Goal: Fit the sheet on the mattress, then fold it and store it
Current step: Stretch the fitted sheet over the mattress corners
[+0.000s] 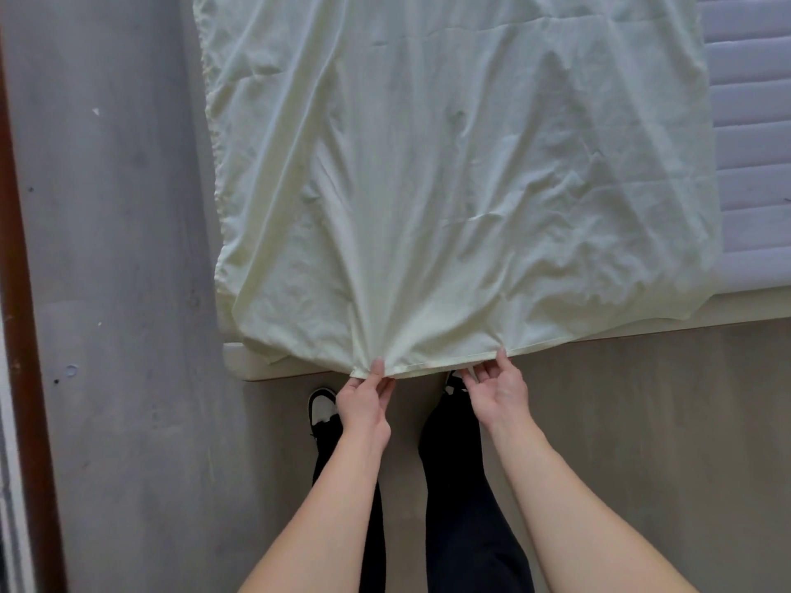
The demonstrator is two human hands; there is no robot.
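Head view: both hands hold the near sheet [449, 164] hem.
My left hand [364, 404] and right hand [498, 389] pinch it; I should pull evenly over the mattress [762, 143].

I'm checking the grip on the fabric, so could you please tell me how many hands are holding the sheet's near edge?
2. The left hand pinches the hem of the sheet near its bunched left part; the right hand pinches the hem a little further right, above the shoes.
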